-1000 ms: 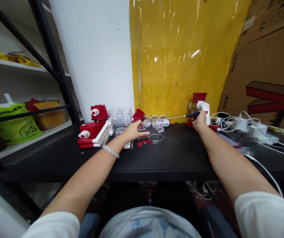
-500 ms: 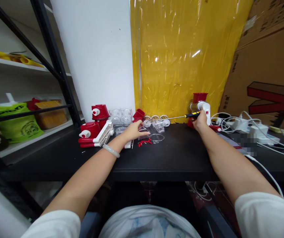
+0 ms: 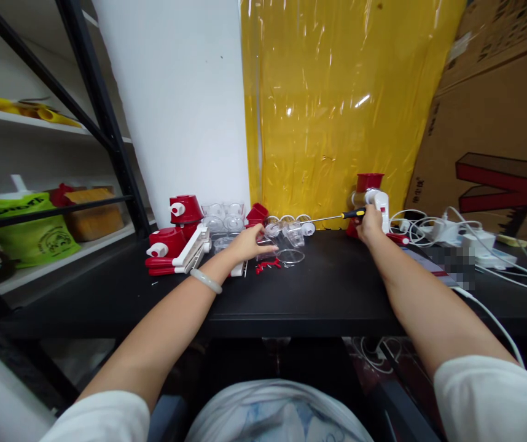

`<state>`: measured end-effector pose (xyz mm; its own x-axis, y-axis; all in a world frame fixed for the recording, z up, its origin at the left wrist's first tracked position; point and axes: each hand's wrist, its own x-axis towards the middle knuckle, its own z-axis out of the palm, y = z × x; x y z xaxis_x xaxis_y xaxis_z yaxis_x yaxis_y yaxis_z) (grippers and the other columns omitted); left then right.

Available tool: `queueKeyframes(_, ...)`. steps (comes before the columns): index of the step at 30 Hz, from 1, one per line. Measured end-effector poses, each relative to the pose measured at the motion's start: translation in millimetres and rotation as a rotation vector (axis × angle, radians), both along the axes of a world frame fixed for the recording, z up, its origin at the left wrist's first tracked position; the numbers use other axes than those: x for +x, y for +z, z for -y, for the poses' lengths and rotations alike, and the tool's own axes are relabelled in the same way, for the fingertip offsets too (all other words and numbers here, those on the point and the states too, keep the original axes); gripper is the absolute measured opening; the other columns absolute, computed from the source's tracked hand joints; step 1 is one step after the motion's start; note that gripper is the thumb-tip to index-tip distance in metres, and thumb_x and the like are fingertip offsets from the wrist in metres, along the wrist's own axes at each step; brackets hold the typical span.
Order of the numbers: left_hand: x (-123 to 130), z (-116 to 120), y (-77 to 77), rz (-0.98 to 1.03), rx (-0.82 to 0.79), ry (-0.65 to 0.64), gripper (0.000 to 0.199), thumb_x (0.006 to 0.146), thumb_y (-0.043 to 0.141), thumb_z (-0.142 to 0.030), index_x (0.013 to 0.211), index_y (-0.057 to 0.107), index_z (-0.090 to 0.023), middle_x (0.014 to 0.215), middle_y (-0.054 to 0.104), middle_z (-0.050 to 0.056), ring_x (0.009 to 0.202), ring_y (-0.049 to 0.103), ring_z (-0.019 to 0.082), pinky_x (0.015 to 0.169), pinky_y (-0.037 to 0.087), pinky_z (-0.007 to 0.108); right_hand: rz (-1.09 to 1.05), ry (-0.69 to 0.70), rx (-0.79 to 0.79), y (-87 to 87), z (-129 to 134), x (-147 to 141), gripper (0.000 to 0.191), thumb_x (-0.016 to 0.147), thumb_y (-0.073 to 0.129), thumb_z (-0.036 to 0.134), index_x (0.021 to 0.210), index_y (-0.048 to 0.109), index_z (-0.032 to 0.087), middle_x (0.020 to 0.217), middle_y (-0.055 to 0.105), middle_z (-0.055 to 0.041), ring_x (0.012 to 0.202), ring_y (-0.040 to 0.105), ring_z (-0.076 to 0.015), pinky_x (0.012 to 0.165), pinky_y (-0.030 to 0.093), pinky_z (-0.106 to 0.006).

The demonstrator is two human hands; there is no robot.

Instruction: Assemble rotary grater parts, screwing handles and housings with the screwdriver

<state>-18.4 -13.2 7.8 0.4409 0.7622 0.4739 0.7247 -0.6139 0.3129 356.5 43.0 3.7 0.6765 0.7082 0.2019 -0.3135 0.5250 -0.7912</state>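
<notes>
My right hand (image 3: pixel 371 223) is closed around the black-and-yellow handle of a screwdriver (image 3: pixel 352 214). Its long metal shaft points left, with the tip end by the clear plastic drums with white ends (image 3: pixel 295 232). My left hand (image 3: pixel 249 243) is beside these drums, thumb and fingers apart; a clear piece lies near the gap, and I cannot make out any firm hold. Below the fingers lie small red parts (image 3: pixel 268 265) and a clear ring (image 3: pixel 291 256). Just behind my right hand stands a red-and-white hand-crank grater (image 3: pixel 378 199), partly hidden by it.
Red housings with white knobs (image 3: pixel 185 210) and white crank arms (image 3: pixel 194 248) sit at the left of the black table (image 3: pixel 309 298). Clear containers (image 3: pixel 223 216) are stacked beside them. White cables and chargers (image 3: pixel 478 239) crowd the right. A shelf rack (image 3: pixel 107 132) stands left.
The screwdriver and my right hand have shifted very slightly left, about as much as the whole view. My left hand stays in the same place by the clear parts.
</notes>
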Motion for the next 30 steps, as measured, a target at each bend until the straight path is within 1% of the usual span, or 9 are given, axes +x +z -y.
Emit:
queueKeyframes(5, -1, -1, -0.7, -0.007, 0.001, -0.001, 0.052, 0.068, 0.071, -0.062, 0.095, 0.054, -0.021, 0.087, 0.064, 0.005, 0.080, 0.059, 0.022, 0.071, 0.043, 0.032, -0.147, 0.033, -0.068, 5.2, 3, -5, 0.011, 0.088, 0.044, 0.025, 0.078, 0.042, 0.022, 0.064, 0.049, 0.0068, 0.047, 0.052, -0.0085, 0.041, 0.044, -0.019)
queueKeyframes(9, -1, -2, -0.8, -0.004, 0.000, -0.004, 0.053, 0.067, 0.071, -0.063, 0.095, 0.054, -0.021, 0.085, 0.063, 0.004, 0.078, 0.059, 0.022, 0.070, 0.042, 0.032, -0.140, 0.057, -0.090, 4.4, 4, -7, 0.013, 0.089, 0.041, 0.023, 0.079, 0.048, 0.021, 0.063, 0.052, 0.0060, 0.048, 0.053, -0.0089, 0.039, 0.043, -0.018)
queueKeyframes(11, -1, -2, -1.0, 0.000, 0.000, -0.009, 0.052, 0.067, 0.072, -0.062, 0.095, 0.054, -0.021, 0.084, 0.063, 0.004, 0.078, 0.059, 0.022, 0.070, 0.042, 0.032, -0.122, 0.053, -0.062, 2.9, 3, -7, 0.022, 0.094, 0.037, 0.029, 0.078, 0.049, 0.020, 0.062, 0.052, 0.0047, 0.048, 0.053, -0.0089, 0.038, 0.042, -0.018)
queueKeyframes(13, -1, -2, -1.2, 0.002, -0.002, -0.011, 0.052, 0.068, 0.071, -0.062, 0.095, 0.054, -0.021, 0.084, 0.062, 0.004, 0.078, 0.058, 0.022, 0.069, 0.042, 0.033, -0.080, 0.037, -0.021, 0.7, 1, -6, 0.034, 0.096, 0.034, 0.044, 0.078, 0.050, 0.020, 0.062, 0.053, 0.0033, 0.046, 0.052, -0.0089, 0.036, 0.041, -0.018)
queueKeyframes(15, -1, -3, -1.4, -0.002, -0.003, -0.008, 0.053, 0.068, 0.071, -0.062, 0.095, 0.054, -0.021, 0.084, 0.062, 0.004, 0.077, 0.058, 0.022, 0.069, 0.041, 0.033, -0.003, 0.009, 0.028, -2.1, -2, -4, 0.042, 0.094, 0.037, 0.057, 0.080, 0.051, 0.020, 0.061, 0.052, 0.0037, 0.042, 0.049, -0.0079, 0.034, 0.038, -0.017)
queueKeyframes(17, -1, -2, -1.2, -0.008, -0.002, -0.002, 0.052, 0.068, 0.071, -0.063, 0.095, 0.054, -0.021, 0.084, 0.062, 0.004, 0.077, 0.058, 0.021, 0.069, 0.041, 0.032, 0.078, -0.022, 0.069, -5.1, -4, -1, 0.043, 0.088, 0.046, 0.062, 0.082, 0.051, 0.020, 0.058, 0.050, 0.0055, 0.038, 0.044, -0.0061, 0.032, 0.034, -0.016)
queueKeyframes(22, 0, 1, 0.6, -0.009, 0.004, 0.007, 0.051, 0.069, 0.071, -0.061, 0.094, 0.053, -0.021, 0.084, 0.063, 0.003, 0.077, 0.058, 0.021, 0.068, 0.042, 0.032, 0.155, -0.083, 0.066, -9.4, -7, 4, 0.033, 0.081, 0.063, 0.050, 0.085, 0.053, 0.020, 0.059, 0.048, 0.0072, 0.037, 0.044, -0.0047, 0.031, 0.032, -0.014)
queueKeyframes(27, 0, 2, 0.9, -0.009, 0.005, -0.006, 0.050, 0.069, 0.071, -0.061, 0.093, 0.052, -0.021, 0.084, 0.062, 0.003, 0.077, 0.058, 0.021, 0.068, 0.042, 0.032, 0.097, -0.103, 0.013, -5.4, -11, 3, 0.014, 0.089, 0.049, 0.032, 0.080, 0.046, 0.021, 0.059, 0.044, 0.0072, 0.041, 0.047, -0.0074, 0.032, 0.036, -0.016)
queueKeyframes(30, 0, 1, 0.1, -0.010, 0.007, -0.004, 0.050, 0.069, 0.071, -0.060, 0.094, 0.052, -0.021, 0.084, 0.062, 0.003, 0.078, 0.058, 0.021, 0.069, 0.042, 0.032, 0.043, -0.062, -0.010, -2.7, -10, 2, 0.013, 0.091, 0.036, 0.026, 0.081, 0.043, 0.022, 0.059, 0.045, 0.0062, 0.042, 0.049, -0.0092, 0.033, 0.038, -0.018)
